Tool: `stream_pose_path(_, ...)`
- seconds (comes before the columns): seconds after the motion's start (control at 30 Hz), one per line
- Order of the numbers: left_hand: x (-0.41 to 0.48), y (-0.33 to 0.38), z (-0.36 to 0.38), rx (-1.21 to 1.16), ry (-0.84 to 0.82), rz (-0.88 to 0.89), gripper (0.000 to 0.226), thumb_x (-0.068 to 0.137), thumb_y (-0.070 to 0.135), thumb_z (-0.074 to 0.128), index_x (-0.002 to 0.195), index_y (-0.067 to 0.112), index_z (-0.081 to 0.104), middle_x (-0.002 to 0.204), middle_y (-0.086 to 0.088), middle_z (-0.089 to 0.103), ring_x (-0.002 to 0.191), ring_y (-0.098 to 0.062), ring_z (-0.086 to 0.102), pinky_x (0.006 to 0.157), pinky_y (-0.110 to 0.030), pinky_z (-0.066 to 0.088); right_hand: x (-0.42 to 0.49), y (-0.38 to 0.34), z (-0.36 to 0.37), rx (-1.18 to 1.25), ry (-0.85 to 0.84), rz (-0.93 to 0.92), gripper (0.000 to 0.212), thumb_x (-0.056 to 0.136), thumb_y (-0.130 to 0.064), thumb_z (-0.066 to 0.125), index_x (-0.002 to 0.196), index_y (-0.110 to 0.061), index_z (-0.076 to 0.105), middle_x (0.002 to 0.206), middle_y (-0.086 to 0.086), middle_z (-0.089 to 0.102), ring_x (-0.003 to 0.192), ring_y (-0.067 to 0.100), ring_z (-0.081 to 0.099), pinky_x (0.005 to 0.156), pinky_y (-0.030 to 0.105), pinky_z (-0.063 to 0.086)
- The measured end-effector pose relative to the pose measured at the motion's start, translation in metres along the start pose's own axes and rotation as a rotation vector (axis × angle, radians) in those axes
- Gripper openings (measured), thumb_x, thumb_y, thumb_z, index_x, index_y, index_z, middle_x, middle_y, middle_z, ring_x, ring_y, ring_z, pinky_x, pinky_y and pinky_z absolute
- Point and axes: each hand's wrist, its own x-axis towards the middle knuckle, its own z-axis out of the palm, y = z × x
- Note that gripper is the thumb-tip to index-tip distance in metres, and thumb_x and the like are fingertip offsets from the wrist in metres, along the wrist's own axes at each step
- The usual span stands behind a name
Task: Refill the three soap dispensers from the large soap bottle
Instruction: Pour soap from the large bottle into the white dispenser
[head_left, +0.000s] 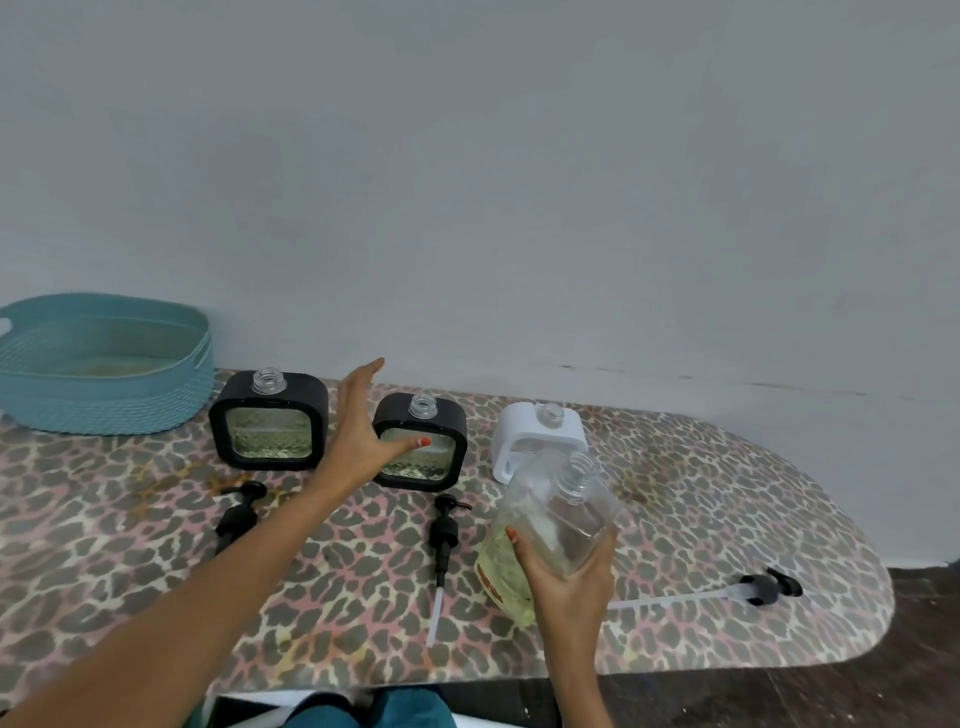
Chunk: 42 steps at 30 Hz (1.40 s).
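Your right hand (571, 577) grips the large soap bottle (561, 514) round its lower half, tilted near the front edge of the worktop (727, 493). Its uncapped neck leans toward the white dispenser (540, 436). Pale yellow soap pools at the bottle's low end, and its orange label is too blurred to read. Your left hand (358, 431) is open, fingers straight, between the left black dispenser (268, 421) and the middle black dispenser (421, 441) along the back edge. Both are uncapped, with greenish liquid low behind their windows. A teal basket (104, 364) sits at the back left corner.
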Motion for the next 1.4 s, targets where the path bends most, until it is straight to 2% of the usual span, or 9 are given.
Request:
stream_pose_path(0.23, 0.012, 0.066, 0.050, 0.045, -0.195, 0.192, 0.047, 0.078, 0.016, 0.070, 0.120, 0.013, 0.049, 0.127, -0.005, 0.045, 0.117, -0.009, 0.040, 0.099, -0.017, 0.027, 0.001, 0.002, 0.001, 0.027, -0.005, -0.028, 0.081, 0.057, -0.017, 0.087, 0.123, -0.025, 0.042, 0.107, -0.011, 0.053, 0.098, -0.005, 0.051, 0.066, -0.005, 0.040)
stream_pose_path(0.33, 0.021, 0.073, 0.091, 0.040, -0.337, 0.063, 0.071, 0.075, 0.014, 0.072, 0.134, 0.015, 0.033, 0.140, -0.003, 0.034, 0.128, -0.015, 0.035, 0.095, -0.011, 0.023, 0.001, 0.002, 0.002, 0.036, 0.033, -0.030, 0.079, 0.047, -0.045, 0.084, 0.112, -0.046, 0.039, 0.111, -0.026, 0.048, 0.104, -0.015, 0.046, 0.077, -0.007, 0.036)
stream_pose_path(0.47, 0.036, 0.060, 0.128, 0.066, -0.425, -0.262, 0.096, 0.065, 0.025, 0.078, 0.141, 0.011, 0.021, 0.144, -0.012, 0.030, 0.131, -0.029, 0.034, 0.107, -0.041, 0.033, 0.001, 0.007, 0.001, 0.035, 0.044, -0.016, 0.087, 0.036, -0.067, 0.077, 0.112, -0.053, 0.038, 0.116, -0.020, 0.053, 0.109, -0.007, 0.052, 0.092, 0.011, 0.045)
stream_pose_path(0.6, 0.034, 0.054, 0.136, 0.076, -0.353, -0.258, 0.025, 0.065, 0.022, 0.071, 0.083, 0.010, 0.058, 0.081, -0.004, 0.064, 0.079, -0.025, 0.062, 0.060, -0.027, 0.046, 0.002, 0.012, 0.001, 0.006, 0.051, -0.053, 0.082, 0.041, -0.066, 0.077, 0.112, -0.050, 0.040, 0.115, -0.018, 0.056, 0.107, -0.001, 0.056, 0.092, 0.022, 0.049)
stream_pose_path(0.67, 0.030, 0.058, 0.134, 0.071, -0.311, -0.228, 0.022, 0.070, 0.011, 0.072, 0.084, 0.017, 0.055, 0.084, -0.002, 0.061, 0.079, -0.020, 0.056, 0.064, -0.027, 0.044, 0.003, 0.010, 0.002, 0.005, 0.064, -0.048, 0.084, 0.038, -0.076, 0.072, 0.110, -0.051, 0.038, 0.114, -0.025, 0.051, 0.107, -0.012, 0.051, 0.090, 0.009, 0.045)
stream_pose_path(0.87, 0.031, 0.073, 0.123, 0.004, -0.254, -0.187, 0.058, 0.060, 0.014, 0.083, 0.108, 0.006, 0.050, 0.108, -0.009, 0.059, 0.094, -0.021, 0.054, 0.074, -0.031, 0.045, 0.001, 0.001, 0.002, 0.022, 0.036, -0.019, 0.078, 0.051, -0.052, 0.084, 0.109, -0.052, 0.031, 0.112, -0.034, 0.038, 0.102, -0.027, 0.039, 0.083, -0.009, 0.029)
stream_pose_path(1.03, 0.034, 0.107, 0.086, -0.093, -0.189, -0.123, 0.056, 0.063, 0.017, 0.081, 0.109, 0.010, 0.049, 0.100, 0.000, 0.054, 0.090, -0.018, 0.053, 0.071, -0.029, 0.044, -0.001, 0.004, 0.000, 0.002, 0.014, -0.012, 0.087, 0.047, -0.054, 0.078, 0.122, -0.037, 0.037, 0.123, -0.007, 0.051, 0.115, 0.010, 0.050, 0.095, 0.014, 0.044)
stream_pose_path(1.2, 0.022, 0.127, 0.024, -0.166, -0.111, -0.095, 0.051, 0.064, 0.015, 0.081, 0.104, 0.017, 0.049, 0.089, 0.010, 0.052, 0.079, -0.006, 0.052, 0.060, -0.018, 0.041, 0.001, 0.004, -0.001, -0.011, 0.001, -0.023, 0.079, 0.060, -0.017, 0.084, 0.126, -0.022, 0.040, 0.116, -0.003, 0.051, 0.098, 0.003, 0.053, 0.066, -0.005, 0.040)
stream_pose_path(1.4, -0.017, 0.103, -0.036, -0.203, -0.138, -0.158, 0.049, 0.066, 0.012, 0.079, 0.103, 0.017, 0.047, 0.091, 0.007, 0.054, 0.083, -0.009, 0.053, 0.065, -0.019, 0.044, 0.000, 0.000, 0.002, -0.060, -0.001, -0.038, 0.081, 0.060, -0.019, 0.084, 0.127, -0.014, 0.040, 0.111, -0.006, 0.048, 0.100, 0.011, 0.047, 0.076, 0.007, 0.035)
